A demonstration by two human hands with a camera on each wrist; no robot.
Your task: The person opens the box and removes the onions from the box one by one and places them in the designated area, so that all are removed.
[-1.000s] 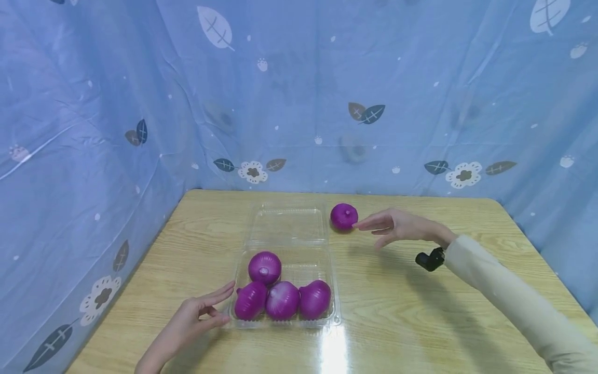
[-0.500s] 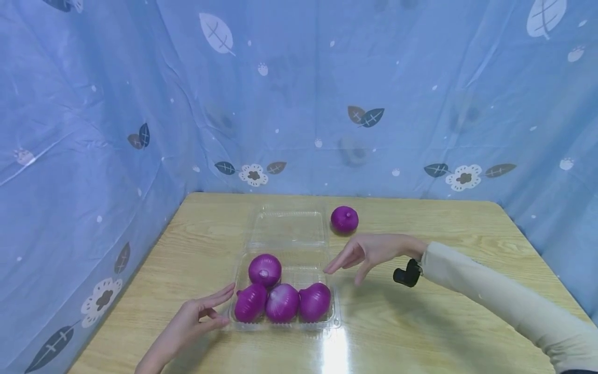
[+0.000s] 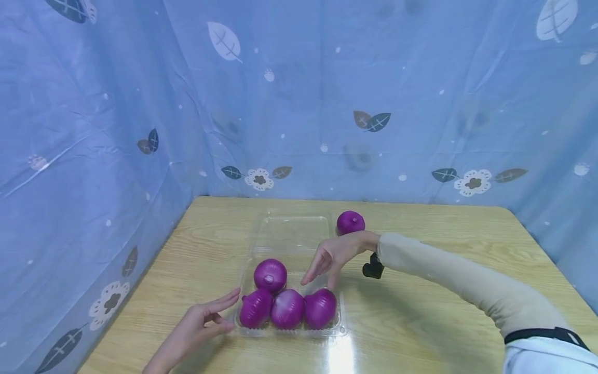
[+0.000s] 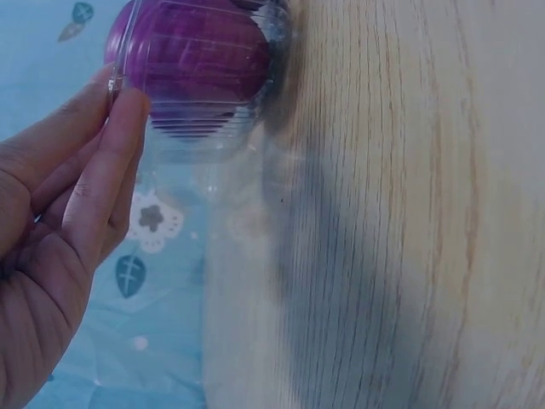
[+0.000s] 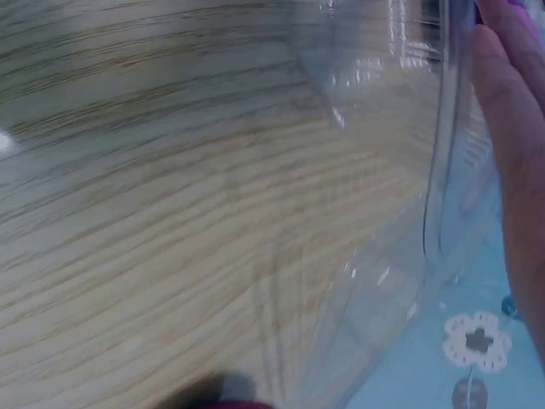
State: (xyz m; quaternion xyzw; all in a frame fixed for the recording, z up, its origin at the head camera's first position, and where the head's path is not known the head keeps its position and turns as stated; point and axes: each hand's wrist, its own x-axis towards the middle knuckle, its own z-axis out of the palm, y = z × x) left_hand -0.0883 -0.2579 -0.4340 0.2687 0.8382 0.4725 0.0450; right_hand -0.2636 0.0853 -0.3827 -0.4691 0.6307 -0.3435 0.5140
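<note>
A clear plastic clamshell box (image 3: 289, 332) lies opened out on the table, its lid (image 3: 294, 231) folded back. Three purple onions line its front side, and another purple onion (image 3: 270, 275) sits behind them at the left. My left hand (image 3: 198, 322) pinches the box's left rim between thumb and fingers, as the left wrist view shows. Over the back right of the tray hovers my right hand (image 3: 337, 254), fingers loosely bent downward with nothing held. One loose onion (image 3: 350, 222) rests on the table beyond the right wrist, beside the lid.
The wooden table (image 3: 420, 223) stretches to both sides of the box. A blue patterned curtain (image 3: 299, 104) hangs at the back and along the left. A small black camera (image 3: 373, 267) is strapped under the right wrist.
My right hand has moved left and toward me, from beside the loose onion to over the box. The left hand stays at the left rim; the onions keep their places.
</note>
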